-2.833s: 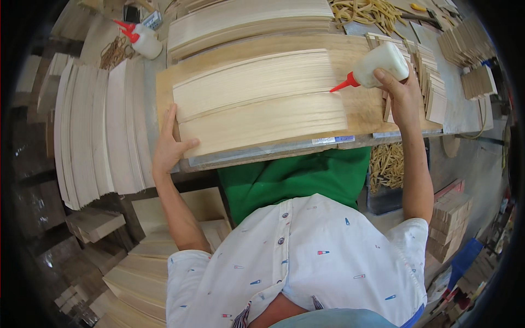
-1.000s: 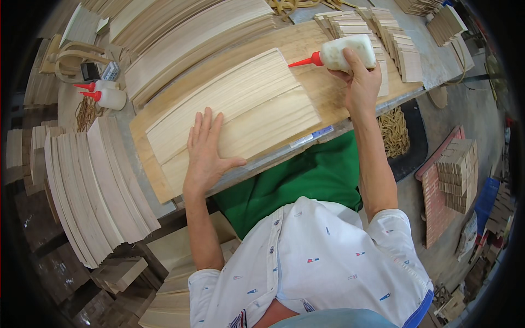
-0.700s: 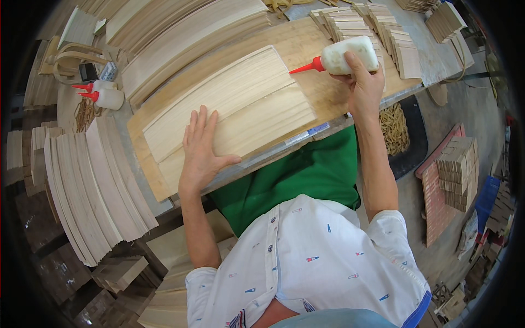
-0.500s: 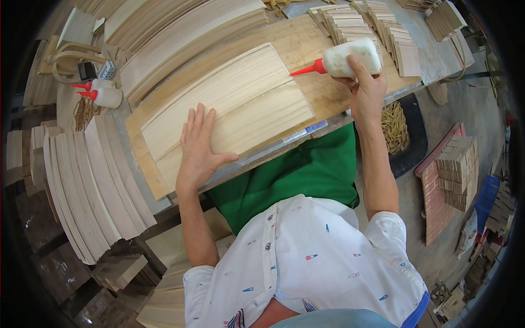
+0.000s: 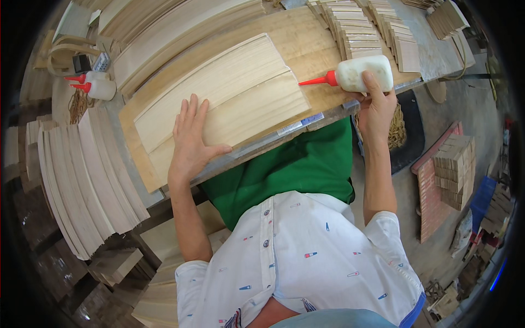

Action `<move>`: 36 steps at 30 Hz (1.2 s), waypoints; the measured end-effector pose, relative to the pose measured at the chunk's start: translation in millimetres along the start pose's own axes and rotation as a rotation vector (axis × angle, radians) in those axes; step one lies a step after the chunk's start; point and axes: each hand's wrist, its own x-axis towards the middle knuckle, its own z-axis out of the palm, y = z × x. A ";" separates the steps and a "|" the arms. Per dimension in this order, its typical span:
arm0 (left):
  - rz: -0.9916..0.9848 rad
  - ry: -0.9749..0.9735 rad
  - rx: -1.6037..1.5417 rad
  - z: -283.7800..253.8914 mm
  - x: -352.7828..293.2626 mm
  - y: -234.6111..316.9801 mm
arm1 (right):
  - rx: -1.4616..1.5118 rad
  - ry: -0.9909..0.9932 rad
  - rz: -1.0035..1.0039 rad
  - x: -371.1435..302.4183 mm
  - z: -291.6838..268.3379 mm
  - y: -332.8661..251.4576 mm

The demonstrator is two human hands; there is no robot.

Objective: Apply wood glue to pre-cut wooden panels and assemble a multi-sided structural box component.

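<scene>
My left hand (image 5: 189, 139) lies flat on pale wooden boards (image 5: 240, 90), fingers spread and thumb stretched out near their front edge. The boards lie overlapped on a larger plywood sheet (image 5: 303, 35). In my right hand (image 5: 376, 112) is a white squeeze glue bottle (image 5: 363, 74), tipped sideways with its red nozzle pointing left. The nozzle's tip is at the right end edge of the boards; whether it touches cannot be made out. A thin whitish line shows along part of that end edge.
Stacked long boards (image 5: 164, 44) lie at the back, and curved boards (image 5: 90, 175) stand at the left. Two more glue bottles (image 5: 101, 87) are at the far left. Short slats (image 5: 353, 33) lie at the back right. A black tub (image 5: 413, 131) sits below the bench's right side.
My right hand has moved the glue bottle slightly right and nearer, its nozzle tip travelling down along the boards' right end. The left hand stays on the boards while the whole view shifts a little.
</scene>
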 end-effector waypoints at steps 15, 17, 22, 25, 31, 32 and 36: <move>0.036 0.020 -0.008 5.6 3.7 -1.1 | 0.018 0.027 0.059 -25.1 -34.4 -15.5; 0.023 0.026 -0.002 3.0 1.7 -2.0 | 0.005 -0.001 0.064 -24.7 -34.8 -17.3; 0.128 0.096 0.070 12.0 -7.0 -30.9 | 0.311 -0.090 0.232 -15.0 -46.2 -11.4; 0.133 0.115 0.026 18.9 1.1 -17.7 | 0.419 -0.211 0.259 7.3 -46.0 -21.0; 0.066 0.271 -0.060 27.5 -13.1 -24.0 | 0.216 -0.666 0.263 0.6 131.2 -18.6; 0.066 0.273 -0.065 27.5 -14.8 -23.8 | 0.196 -0.770 0.271 -8.4 165.1 -14.0; 0.081 0.380 -0.078 38.3 -16.7 -27.1 | 0.014 -1.262 0.295 -50.3 273.3 19.4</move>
